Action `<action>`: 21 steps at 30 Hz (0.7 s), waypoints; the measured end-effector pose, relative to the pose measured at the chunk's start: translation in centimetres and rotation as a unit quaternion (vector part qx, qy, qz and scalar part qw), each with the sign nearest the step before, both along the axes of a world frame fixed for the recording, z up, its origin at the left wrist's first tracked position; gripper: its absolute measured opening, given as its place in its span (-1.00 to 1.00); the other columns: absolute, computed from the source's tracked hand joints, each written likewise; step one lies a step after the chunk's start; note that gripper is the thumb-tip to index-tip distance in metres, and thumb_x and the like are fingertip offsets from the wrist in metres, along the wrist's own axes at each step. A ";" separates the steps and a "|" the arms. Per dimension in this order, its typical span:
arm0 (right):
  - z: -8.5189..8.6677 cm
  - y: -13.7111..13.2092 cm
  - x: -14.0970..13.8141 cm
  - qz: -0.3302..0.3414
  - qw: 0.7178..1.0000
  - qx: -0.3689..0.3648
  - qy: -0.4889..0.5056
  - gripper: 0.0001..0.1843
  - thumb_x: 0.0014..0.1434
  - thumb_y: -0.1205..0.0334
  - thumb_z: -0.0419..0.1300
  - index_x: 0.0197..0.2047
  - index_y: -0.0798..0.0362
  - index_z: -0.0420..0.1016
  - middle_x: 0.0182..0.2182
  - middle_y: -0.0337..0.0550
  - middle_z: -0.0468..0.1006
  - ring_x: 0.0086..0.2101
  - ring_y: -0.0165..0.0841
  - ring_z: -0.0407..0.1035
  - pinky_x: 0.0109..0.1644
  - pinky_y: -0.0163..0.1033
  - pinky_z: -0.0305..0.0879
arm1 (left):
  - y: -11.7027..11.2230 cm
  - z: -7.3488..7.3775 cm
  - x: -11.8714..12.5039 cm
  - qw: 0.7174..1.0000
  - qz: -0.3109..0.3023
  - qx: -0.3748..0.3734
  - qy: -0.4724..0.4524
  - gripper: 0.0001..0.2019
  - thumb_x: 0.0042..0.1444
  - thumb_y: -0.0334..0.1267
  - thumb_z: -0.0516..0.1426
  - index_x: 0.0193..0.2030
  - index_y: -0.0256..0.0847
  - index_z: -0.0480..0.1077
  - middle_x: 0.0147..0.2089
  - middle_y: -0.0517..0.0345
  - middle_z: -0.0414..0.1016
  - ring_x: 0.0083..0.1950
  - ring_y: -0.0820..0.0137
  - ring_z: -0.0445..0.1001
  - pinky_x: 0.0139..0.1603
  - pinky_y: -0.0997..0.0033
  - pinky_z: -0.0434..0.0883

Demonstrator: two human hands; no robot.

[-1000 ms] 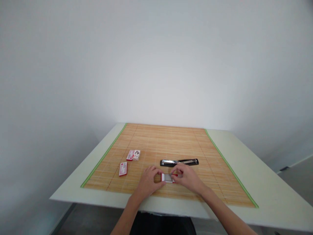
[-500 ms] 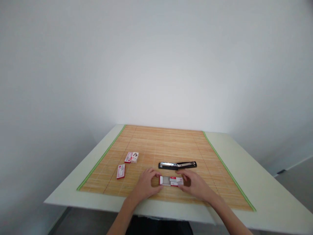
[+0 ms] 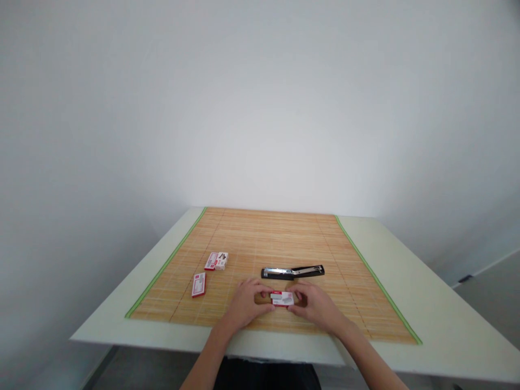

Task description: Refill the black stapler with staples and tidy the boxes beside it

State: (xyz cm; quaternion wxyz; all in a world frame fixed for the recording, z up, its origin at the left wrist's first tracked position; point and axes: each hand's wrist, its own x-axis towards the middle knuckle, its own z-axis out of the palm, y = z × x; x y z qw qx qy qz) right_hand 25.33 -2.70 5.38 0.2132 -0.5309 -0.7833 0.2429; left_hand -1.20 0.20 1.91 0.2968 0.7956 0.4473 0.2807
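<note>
Partly covering the ends of the small box (image 3: 281, 299) with the left hand (image 3: 247, 301) and right hand (image 3: 314, 306). Showing print too tiny for reading there and on boxes (image 3: 199, 285) left of the hands. Cropping forearms (image 3: 209, 355) below the hands and the surface (image 3: 439, 309) to their right.

The stapler (image 3: 277, 273) blocks beyond the held box (image 3: 282, 299), with passage leftward.

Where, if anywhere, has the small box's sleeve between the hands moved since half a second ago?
Yes, to the left: the box's sleeve reached rightward past the middle of the stapler before; now it ends about level with it.
</note>
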 end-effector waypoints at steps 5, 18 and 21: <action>0.5 0.2 -1.2 -0.024 1.000 0.000 0.005 -0.62 0.19 0.05 0.35 0.08 -0.15 0.61 -0.32 -0.23 0.52 -0.31 -0.31 0.41 -0.20 -0.27 0.23 | 1.8 -0.5 -0.6 0.994 0.096 -0.004 -0.053 -0.66 0.20 0.03 0.25 0.00 -0.10 0.52 -0.21 0.16 0.49 -0.19 0.29 0.44 -0.12 0.31 0.36; 0.5 2.5 -3.5 -0.041 0.997 0.069 0.005 -0.84 0.28 0.13 0.26 -0.15 -0.05 0.65 -0.40 -0.22 0.48 -0.39 -0.36 0.34 -0.28 -0.29 0.15 | 3.5 -0.1 0.4 0.997 0.053 0.055 0.028 -0.72 0.13 -0.02 0.32 -0.06 -0.02 0.56 -0.06 0.15 0.49 0.03 0.21 0.42 0.05 0.25 0.28; 0.8 3.2 -3.5 -0.046 0.996 0.082 -0.002 -0.84 0.28 0.13 0.25 -0.18 -0.06 0.65 -0.41 -0.23 0.47 -0.39 -0.35 0.36 -0.29 -0.29 0.14 | 2.6 0.0 0.3 0.998 0.047 0.044 0.020 -0.71 0.14 0.02 0.31 -0.05 -0.01 0.57 -0.06 0.14 0.50 0.03 0.20 0.42 0.05 0.24 0.28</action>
